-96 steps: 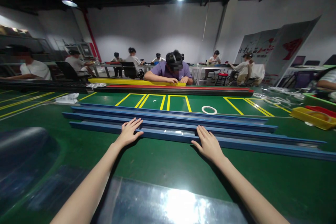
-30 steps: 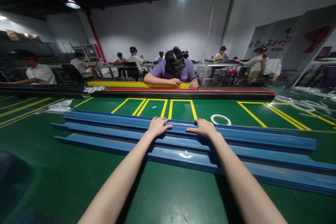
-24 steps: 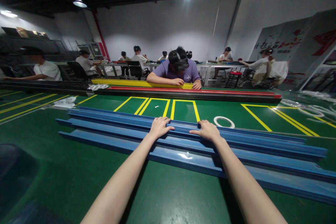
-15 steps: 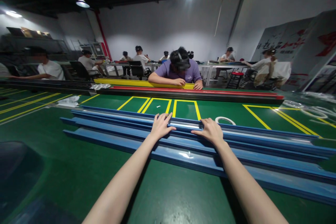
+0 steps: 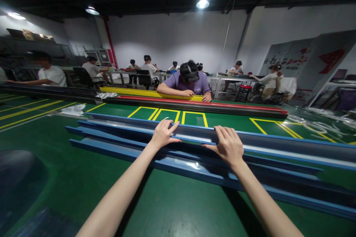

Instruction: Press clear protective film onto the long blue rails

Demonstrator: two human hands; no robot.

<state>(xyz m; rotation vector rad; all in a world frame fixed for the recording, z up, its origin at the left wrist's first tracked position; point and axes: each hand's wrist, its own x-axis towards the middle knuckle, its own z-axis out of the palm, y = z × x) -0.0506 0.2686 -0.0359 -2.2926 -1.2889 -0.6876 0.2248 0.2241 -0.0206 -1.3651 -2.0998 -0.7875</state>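
Note:
Several long blue channel profiles lie side by side across the green table. The far one is raised and tipped toward me, so its grey inner face shows. My left hand and my right hand both grip its near upper edge around the middle, fingers curled over the rim and thumbs under it. The other blue profiles stay flat on the table below my wrists.
Across the table a person in a purple shirt leans over yellow, red and black profiles. Other people sit at tables behind and at the left. Yellow lines mark the green surface. A dark shiny object sits at the near left.
My hands went from the nearest profile to the far one, took hold of it, and in the last half second lifted and tipped it toward me. The white ring behind it is now hidden.

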